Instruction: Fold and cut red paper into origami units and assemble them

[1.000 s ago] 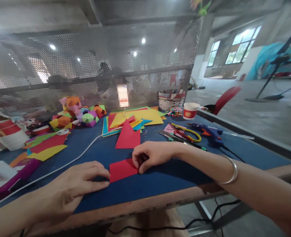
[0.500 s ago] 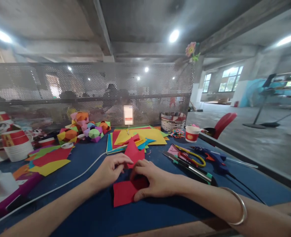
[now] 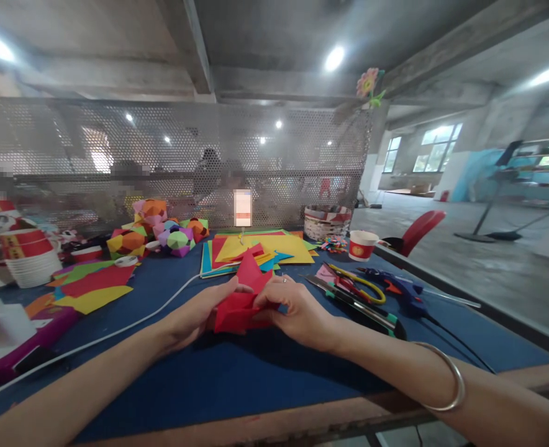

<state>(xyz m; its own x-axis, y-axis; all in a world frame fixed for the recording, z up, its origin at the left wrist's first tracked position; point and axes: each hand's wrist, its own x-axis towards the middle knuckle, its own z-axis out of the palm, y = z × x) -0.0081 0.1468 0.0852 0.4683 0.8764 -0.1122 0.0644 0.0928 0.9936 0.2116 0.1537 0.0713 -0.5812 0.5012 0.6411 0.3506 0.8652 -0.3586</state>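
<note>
Between my two hands is a folded piece of red paper [image 3: 235,313], lifted at its near side and partly creased. My left hand [image 3: 205,310] holds its left side, the thumb on top and the other fingers behind or beneath. Bent around the right side of the same paper, my right hand [image 3: 297,307] pinches it, fingertips partly hidden. Just beyond my hands, another pointed red paper piece [image 3: 250,272] lies against a stack of coloured paper [image 3: 288,249] in yellow, red, blue and green.
Scissors with yellow handles [image 3: 367,288], a utility knife [image 3: 362,310] and a blue glue gun [image 3: 407,301] lie on the right. A paper cup [image 3: 362,246] stands behind them. Folded paper balls [image 3: 177,243], loose sheets [image 3: 95,288] and a white cable [image 3: 158,316] are on the left.
The red paper's near part has come up off the table and moved away from me. My left hand has moved down onto its left side; my right hand now pinches its right side.
</note>
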